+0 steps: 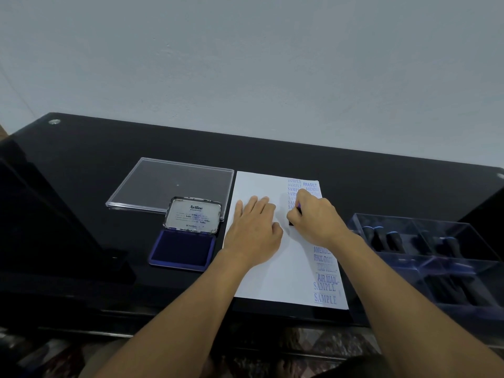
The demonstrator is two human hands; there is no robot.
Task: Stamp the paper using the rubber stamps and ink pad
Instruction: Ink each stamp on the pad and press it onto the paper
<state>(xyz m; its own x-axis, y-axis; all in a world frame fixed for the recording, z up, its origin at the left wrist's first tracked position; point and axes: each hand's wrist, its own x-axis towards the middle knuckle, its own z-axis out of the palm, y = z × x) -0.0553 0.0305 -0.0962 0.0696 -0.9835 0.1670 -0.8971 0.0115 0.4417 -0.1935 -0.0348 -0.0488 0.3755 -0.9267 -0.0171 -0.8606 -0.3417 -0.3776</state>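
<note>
two bare forearms reach in from the bottom edge over a glossy black table (81, 165). a white sheet of paper (261, 279) lies flat in the middle. its near right corner carries blue prints (325, 291) reading "sample", "sample", "air mail", with blurred ones above.

further in, the left hand (255, 227) rests palm down on the paper, fingers straight and slightly spread. just to its right, the right hand (316, 216) curls tightly round a small dark stamp (291, 223). the stamp is mostly hidden inside the fist, and its lower end meets the sheet.

left of the paper sits an open blue ink pad (182, 249), lid raised. to the right, a clear compartment box (463, 271) holds dark-handled stamps (381, 238).

beyond the pad lies a clear lid (171, 184). a pale wall (245, 64) is behind.
</note>
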